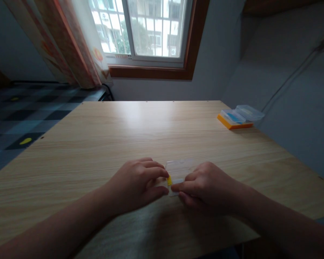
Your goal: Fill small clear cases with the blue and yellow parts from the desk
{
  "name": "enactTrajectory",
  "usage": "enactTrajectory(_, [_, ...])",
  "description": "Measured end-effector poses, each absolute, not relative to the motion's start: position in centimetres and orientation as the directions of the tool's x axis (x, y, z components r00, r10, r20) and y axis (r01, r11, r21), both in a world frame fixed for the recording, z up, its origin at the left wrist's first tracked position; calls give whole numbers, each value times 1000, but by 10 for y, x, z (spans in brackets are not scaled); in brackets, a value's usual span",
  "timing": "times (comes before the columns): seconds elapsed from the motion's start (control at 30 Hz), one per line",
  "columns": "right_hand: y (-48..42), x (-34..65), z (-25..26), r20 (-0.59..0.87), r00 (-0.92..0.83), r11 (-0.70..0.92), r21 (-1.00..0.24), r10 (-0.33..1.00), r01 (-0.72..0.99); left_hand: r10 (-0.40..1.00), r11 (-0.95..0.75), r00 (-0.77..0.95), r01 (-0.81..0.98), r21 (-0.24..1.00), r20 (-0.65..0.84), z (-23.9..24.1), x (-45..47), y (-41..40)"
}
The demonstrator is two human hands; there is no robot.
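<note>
A small clear plastic case (179,165) lies on the table in front of me, with a yellow piece (169,180) at its left side and a whitish piece (178,181) near its middle. My left hand (142,181) is at the case's left edge, thumb and fingers apart, fingertips by the yellow piece. From the other side, my right hand (202,185) reaches in with the index finger stretched onto the case's near part. Its thumb is by the near edge and the other fingers are curled. The right hand covers much of the case's right side.
The wooden table (110,133) extends toward a barred window (156,32). At its far right stands an orange-based box (233,124) with a clear raised lid and blue contents. A checked bed (40,108) is on the left, and a wall with a cable (288,81) on the right.
</note>
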State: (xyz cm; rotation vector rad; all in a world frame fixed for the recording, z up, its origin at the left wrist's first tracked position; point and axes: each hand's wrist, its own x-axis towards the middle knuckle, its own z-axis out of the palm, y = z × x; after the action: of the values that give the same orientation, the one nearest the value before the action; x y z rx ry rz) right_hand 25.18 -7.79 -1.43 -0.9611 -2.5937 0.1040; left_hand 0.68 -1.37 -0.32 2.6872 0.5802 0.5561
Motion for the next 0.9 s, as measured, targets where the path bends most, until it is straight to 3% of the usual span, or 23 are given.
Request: enactTrajectory(0.9, [-84, 244, -10, 262, -719, 759, -101, 644, 643, 448, -860, 843, 314, 403, 299, -1, 7, -14])
